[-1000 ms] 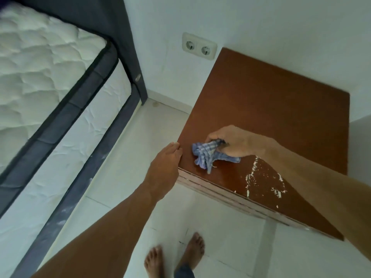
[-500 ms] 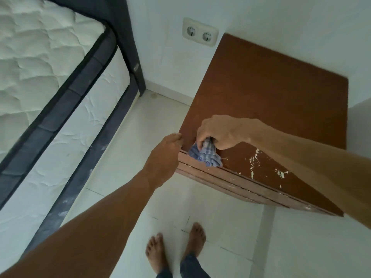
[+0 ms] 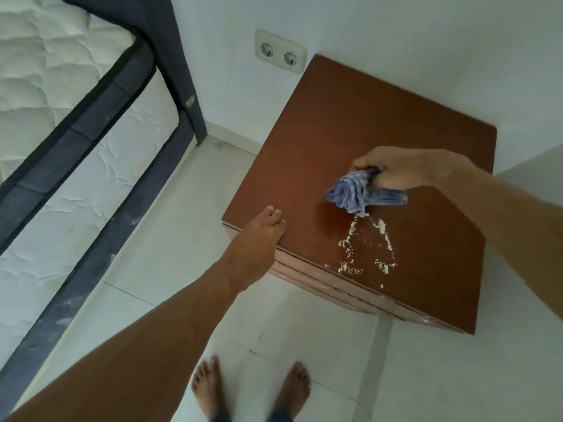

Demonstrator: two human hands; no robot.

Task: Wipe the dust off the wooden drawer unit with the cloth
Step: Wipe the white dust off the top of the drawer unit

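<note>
I see my right hand (image 3: 405, 169) closed tight around a bunched blue-and-white checked cloth (image 3: 362, 194), with the fingers curled over the top of the wad and the loose folds spilling out to the left and below the knuckles. The cloth is pressed onto the top of the wooden drawer unit (image 3: 350, 123), roughly mid-way between its left and right edges and a little nearer the front edge than the back one.

My left hand (image 3: 259, 236) holds nothing; it lies flat with the fingers together, resting on the unit's front edge close to the front-left corner, fingertips just onto the top surface.

Just in front of the cloth, between it and the front edge, there is a patch of white flecks (image 3: 365, 248) on the brown top, running in two ragged lines down to the lip. I cannot tell whether they are dust or chipped finish. Under the front edge I can make out the stacked pale bands of the drawer fronts (image 3: 335, 287).

The unit stands against a white wall, with a double socket (image 3: 280, 51) on the wall near its back-left corner. A mattress (image 3: 61, 95) on a dark bed frame lies off to the left, and my bare feet (image 3: 253, 388) stand on the white floor tiles in front of the unit.
</note>
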